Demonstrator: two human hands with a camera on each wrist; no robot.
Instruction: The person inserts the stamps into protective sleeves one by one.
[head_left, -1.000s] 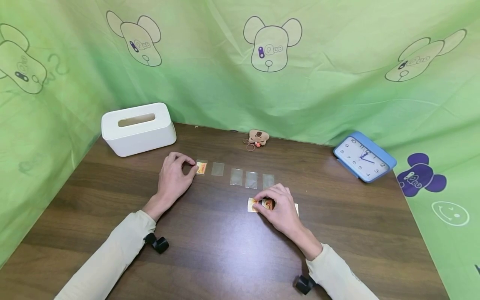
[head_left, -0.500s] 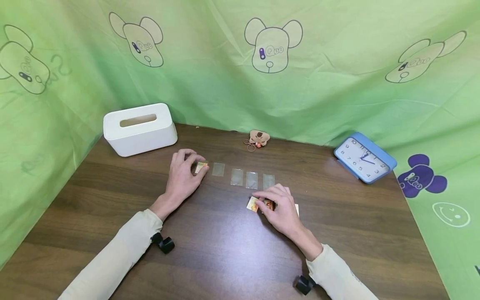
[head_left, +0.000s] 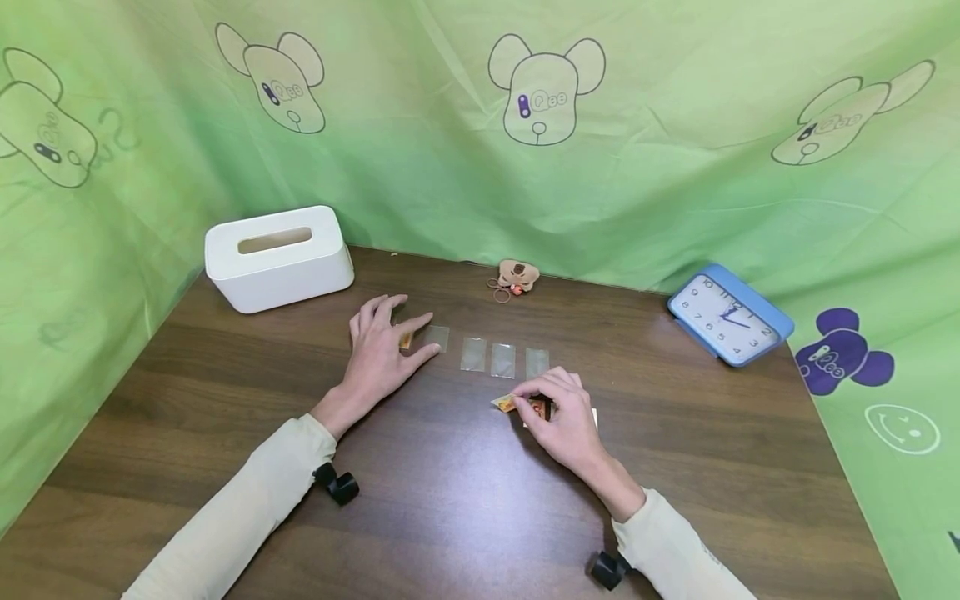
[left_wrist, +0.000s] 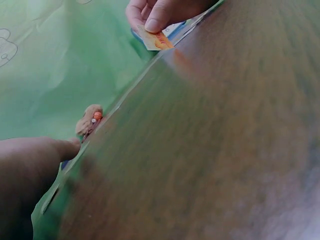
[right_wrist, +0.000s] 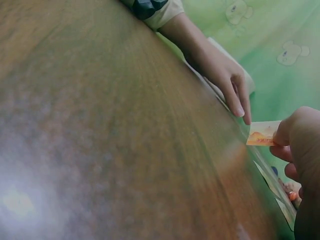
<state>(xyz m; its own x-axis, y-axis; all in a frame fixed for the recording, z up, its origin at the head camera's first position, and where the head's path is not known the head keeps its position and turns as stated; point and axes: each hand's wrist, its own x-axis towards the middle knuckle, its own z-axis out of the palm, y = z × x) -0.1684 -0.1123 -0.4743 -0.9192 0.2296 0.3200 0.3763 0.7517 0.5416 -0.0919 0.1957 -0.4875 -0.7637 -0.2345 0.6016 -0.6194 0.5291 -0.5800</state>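
Between its thumb and fingers, my right hand (head_left: 558, 421) pinches a small orange-and-cream printed card (head_left: 504, 403), tilted up off the tabletop in the right wrist view. Under that hand, partly hidden, lies another printed card (head_left: 538, 408), and a white card edge (head_left: 595, 417) shows beyond it. My left hand (head_left: 377, 352) is spread, its thumb and index finger extended at a clear plastic sleeve (head_left: 438, 338). Behind the left fingers, an orange card (head_left: 406, 341) lies mostly hidden. Further clear sleeves (head_left: 473, 354) continue the row to the right.
A white tissue box (head_left: 279, 258) stands at the back left. A brown animal-shaped trinket (head_left: 518, 275) with rings lies at the back edge, and a blue clock (head_left: 729, 315) leans at the right. Green printed cloth (head_left: 420, 167) rises behind the wooden table (head_left: 450, 517).
My left hand has left the orange card and moved right to the neighbouring clear sleeve, its fingers spreading. The right hand stays in place while its card tips up from the table.
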